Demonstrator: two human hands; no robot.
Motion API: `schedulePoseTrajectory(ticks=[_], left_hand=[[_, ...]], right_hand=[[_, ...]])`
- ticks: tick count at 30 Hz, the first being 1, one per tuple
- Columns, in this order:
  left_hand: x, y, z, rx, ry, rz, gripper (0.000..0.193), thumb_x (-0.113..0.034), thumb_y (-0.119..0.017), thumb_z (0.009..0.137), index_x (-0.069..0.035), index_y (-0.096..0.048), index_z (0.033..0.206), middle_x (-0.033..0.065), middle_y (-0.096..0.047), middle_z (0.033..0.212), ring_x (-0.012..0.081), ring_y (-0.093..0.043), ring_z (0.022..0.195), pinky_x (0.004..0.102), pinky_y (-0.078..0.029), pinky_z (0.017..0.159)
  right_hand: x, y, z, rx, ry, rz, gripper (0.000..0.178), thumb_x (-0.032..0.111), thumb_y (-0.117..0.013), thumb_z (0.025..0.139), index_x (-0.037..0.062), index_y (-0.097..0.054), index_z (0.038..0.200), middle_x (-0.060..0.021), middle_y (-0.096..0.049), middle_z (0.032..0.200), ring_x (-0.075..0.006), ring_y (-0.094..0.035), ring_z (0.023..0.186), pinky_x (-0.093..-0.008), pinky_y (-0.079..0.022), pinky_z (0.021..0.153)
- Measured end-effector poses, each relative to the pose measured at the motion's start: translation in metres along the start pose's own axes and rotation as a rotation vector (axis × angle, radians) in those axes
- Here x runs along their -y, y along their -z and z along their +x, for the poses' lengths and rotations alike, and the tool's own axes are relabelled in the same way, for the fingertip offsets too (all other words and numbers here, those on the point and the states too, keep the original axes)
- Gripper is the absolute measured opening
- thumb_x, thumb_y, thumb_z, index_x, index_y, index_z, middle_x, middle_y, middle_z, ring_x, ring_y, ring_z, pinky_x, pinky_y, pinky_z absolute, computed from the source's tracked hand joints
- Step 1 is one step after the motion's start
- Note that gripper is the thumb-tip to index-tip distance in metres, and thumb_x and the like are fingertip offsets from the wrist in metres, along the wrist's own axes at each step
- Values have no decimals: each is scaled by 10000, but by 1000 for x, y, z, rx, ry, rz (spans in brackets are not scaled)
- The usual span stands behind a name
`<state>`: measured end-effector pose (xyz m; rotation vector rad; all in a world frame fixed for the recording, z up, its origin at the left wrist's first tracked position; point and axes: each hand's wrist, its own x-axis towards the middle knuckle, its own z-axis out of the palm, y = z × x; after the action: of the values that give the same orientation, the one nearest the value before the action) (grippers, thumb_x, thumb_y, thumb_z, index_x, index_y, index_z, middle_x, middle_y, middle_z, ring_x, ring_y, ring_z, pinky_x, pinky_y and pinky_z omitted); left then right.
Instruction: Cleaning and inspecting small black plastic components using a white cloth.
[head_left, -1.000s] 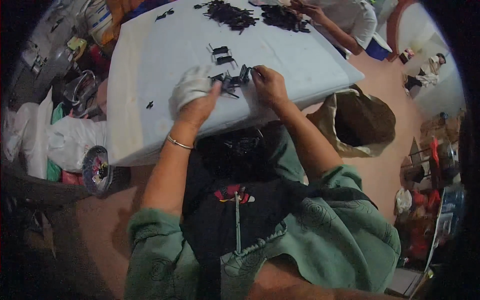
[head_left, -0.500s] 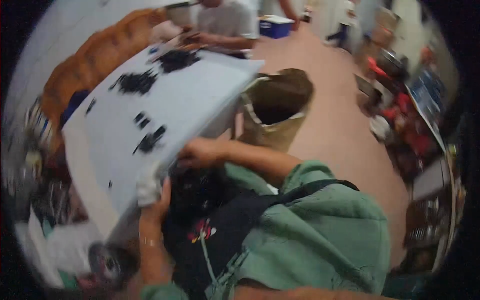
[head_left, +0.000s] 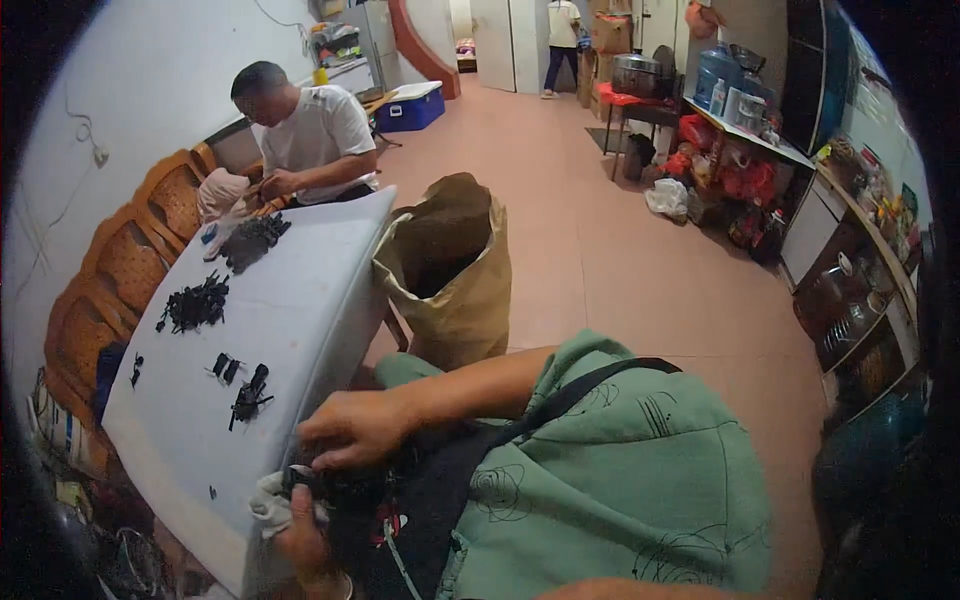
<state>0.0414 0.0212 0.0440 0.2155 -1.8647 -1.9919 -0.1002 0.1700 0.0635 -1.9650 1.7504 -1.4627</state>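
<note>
Low at the table's near corner, my left hand [head_left: 303, 540] is closed, thumb raised, on a crumpled white cloth [head_left: 268, 506]. A small dark piece [head_left: 297, 477] shows at the thumb tip, too small to make out. My right hand [head_left: 355, 430] is just above it, palm down with fingers curled; what they hold, if anything, is hidden. On the white-covered table [head_left: 310, 260] lie thin black parts: a small cluster [head_left: 250, 398], a few pieces [head_left: 226, 368] beside it, a heap [head_left: 195, 303] farther off and another heap [head_left: 255, 238] near the far end.
A tall open brown sack [head_left: 460, 315] stands against the table's right side. Beyond the far end sits a person in a white shirt [head_left: 320, 135], hands together. Carved wooden seats [head_left: 125, 255] line the left wall. A blue cooler [head_left: 410, 108] is behind; crowded shelves [head_left: 800, 160] run along the right.
My view has swung up and right, so the table sits farther left and more of the room shows. Both hands stay close together at the cloth by the table edge.
</note>
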Motion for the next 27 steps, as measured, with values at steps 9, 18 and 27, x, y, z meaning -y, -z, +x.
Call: schedulePoseTrajectory(ticks=[9,18,27], left_hand=[[86,23,2,105,-140,754,311,-208,-532,820,-58,-478,1087,90,-586,949,244,-580,793,332,-456,654],[40,8,-13,140,-308,1274,413,-256,-576,786,-50,-479,1131,121,-585,1011,289,-581,913,399,-446,740],[27,-16,-9,-109,176,-11,471,-330,-585,790,-16,-491,1128,122,-582,1022,210,-576,876,299,-442,776]], right_hand=[[19,-33,6,101,389,-439,261,191,-617,647,48,-448,785,-112,-494,719,-348,-530,640,-427,-426,517],[14,-38,8,67,531,-521,229,205,-558,684,47,-444,803,-111,-489,723,-314,-534,607,-413,-435,502],[7,-33,2,84,532,-447,257,199,-540,709,29,-433,870,-113,-492,725,-328,-529,600,-413,-431,488]])
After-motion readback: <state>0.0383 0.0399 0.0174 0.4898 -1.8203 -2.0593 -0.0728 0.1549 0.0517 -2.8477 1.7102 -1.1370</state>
